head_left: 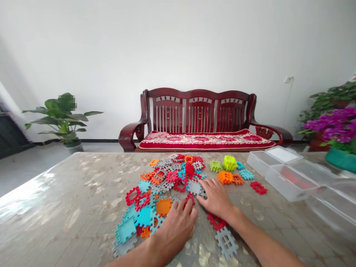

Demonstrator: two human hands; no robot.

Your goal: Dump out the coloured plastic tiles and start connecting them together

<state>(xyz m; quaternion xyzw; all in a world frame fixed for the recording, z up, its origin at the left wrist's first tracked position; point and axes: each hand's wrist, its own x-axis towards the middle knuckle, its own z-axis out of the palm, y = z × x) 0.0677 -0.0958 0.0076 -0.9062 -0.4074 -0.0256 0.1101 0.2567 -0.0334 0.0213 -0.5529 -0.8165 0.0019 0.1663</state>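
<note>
A heap of interlocking plastic tiles with notched edges, in grey, red, orange and blue, spreads over the table. My left hand (179, 222) is at the near right side of the heap, its fingers bent over a red tile (190, 198) that shows past the fingertips; the thumb is hidden. At the heap's right edge, my right hand (218, 197) has its thumb and fingers around a grey tile (204, 192). Another grey tile (194, 187) lies against those fingertips. Under the right wrist are a red window tile (216, 221) and a grey window tile (226, 243).
Beyond my right hand sit yellow-green tiles (229, 163), orange tiles (225, 177), blue tiles (246, 174) and a red tile (258, 187). Clear plastic boxes (289, 181) stand at the right, near purple flowers (333, 124). A wooden bench (198, 111) is behind the table (69, 207).
</note>
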